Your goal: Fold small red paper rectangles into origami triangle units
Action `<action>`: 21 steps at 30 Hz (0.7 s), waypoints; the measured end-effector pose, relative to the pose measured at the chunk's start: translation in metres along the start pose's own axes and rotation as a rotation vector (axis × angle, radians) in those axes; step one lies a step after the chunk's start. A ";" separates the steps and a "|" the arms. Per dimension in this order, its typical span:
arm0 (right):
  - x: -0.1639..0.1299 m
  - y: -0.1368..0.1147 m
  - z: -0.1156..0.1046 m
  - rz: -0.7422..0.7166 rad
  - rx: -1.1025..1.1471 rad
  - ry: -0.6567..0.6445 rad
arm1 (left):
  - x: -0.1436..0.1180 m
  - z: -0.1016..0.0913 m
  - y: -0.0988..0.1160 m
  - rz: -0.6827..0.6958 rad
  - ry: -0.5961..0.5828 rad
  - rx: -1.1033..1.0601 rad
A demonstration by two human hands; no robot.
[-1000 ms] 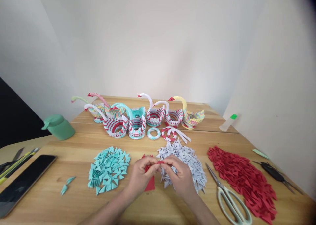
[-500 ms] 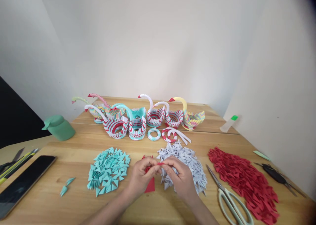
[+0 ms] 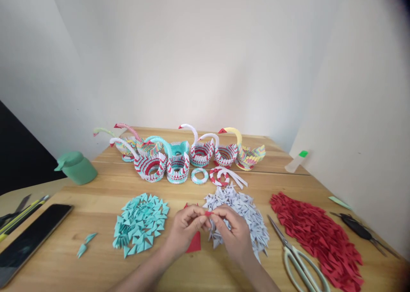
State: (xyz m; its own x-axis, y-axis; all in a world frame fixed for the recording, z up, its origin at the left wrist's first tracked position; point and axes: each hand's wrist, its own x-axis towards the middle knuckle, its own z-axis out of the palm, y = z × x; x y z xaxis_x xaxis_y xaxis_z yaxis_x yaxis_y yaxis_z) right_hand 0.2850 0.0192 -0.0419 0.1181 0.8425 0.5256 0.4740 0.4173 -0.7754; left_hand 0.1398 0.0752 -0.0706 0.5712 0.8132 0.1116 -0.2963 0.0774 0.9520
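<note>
Between the fingertips of both hands is a small red piece of folded paper (image 3: pixel 208 214). My left hand (image 3: pixel 188 227) pinches it from the left, and my right hand (image 3: pixel 233 230) pinches it from the right. Fingers cover most of the piece, so its folds cannot be made out. Flat red paper (image 3: pixel 194 243) lies on the table under my left hand, partly hidden by it. Just behind my right hand spreads a heap of pale lavender folded paper triangles (image 3: pixel 238 202). A turquoise heap of triangles (image 3: pixel 141 223) lies to the left of my left hand.
Red triangles (image 3: pixel 315 236) are piled at right, beside scissors (image 3: pixel 297 258) and a black-handled tool (image 3: pixel 355 227). Several paper swans (image 3: pixel 150 166) stand at the back with a turquoise-white ring (image 3: pixel 199 176). A phone (image 3: pixel 33 240) and a green container (image 3: pixel 76 167) sit at left.
The red piece has turned slightly between the fingertips and shows a little more of its surface. Both hands stay in nearly the same place.
</note>
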 end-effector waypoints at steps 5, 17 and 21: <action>0.000 -0.001 -0.001 -0.002 -0.003 -0.007 | 0.000 0.000 0.001 0.009 0.023 0.032; -0.006 -0.021 -0.006 0.247 0.086 -0.143 | 0.013 -0.027 0.018 0.067 0.164 0.455; -0.034 -0.061 -0.024 0.091 0.210 -0.511 | 0.020 -0.055 0.034 0.062 0.188 0.974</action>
State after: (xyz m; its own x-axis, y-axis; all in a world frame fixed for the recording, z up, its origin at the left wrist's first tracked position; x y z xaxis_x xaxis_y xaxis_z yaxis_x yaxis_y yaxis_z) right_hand 0.2732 -0.0433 -0.0044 -0.3124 0.9146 0.2568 0.2919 0.3497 -0.8902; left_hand 0.0990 0.1257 -0.0515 0.4204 0.8845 0.2022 0.4849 -0.4074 0.7739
